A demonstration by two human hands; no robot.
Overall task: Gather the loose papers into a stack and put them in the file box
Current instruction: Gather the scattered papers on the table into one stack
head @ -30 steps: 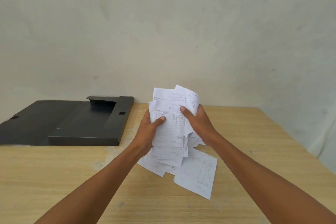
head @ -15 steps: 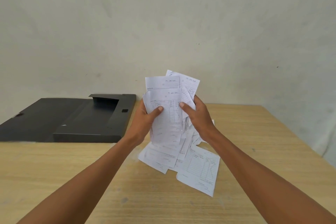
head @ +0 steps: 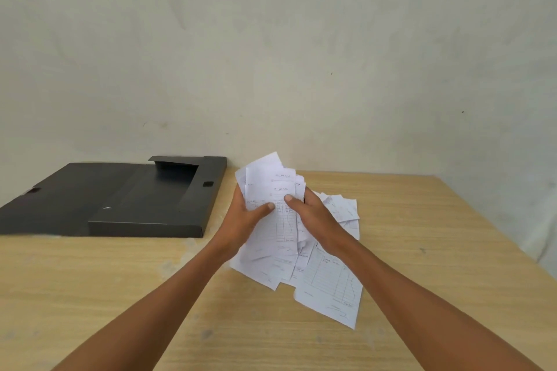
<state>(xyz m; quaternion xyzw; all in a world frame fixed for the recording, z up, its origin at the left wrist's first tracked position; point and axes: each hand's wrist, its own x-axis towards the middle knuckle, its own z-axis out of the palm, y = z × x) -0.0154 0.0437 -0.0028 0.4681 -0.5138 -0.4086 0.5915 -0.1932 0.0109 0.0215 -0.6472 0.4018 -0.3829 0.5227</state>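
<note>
A loose bundle of white printed papers stands nearly upright between my hands over the wooden table. My left hand grips its left edge with the thumb on the front sheet. My right hand grips the right edge the same way. The sheets are uneven and fan out at the bottom, where their lower ends touch or lie on the table. The black file box lies open to the left, its lid folded flat further left. Nothing shows inside it.
A plain pale wall rises right behind the table. The table's right edge runs diagonally at the far right. Bare wood lies in front of the box and under my forearms.
The bundle has come down from its raised position toward the table, and its lower sheets now splay out on the surface. Both hands kept their grip throughout.
</note>
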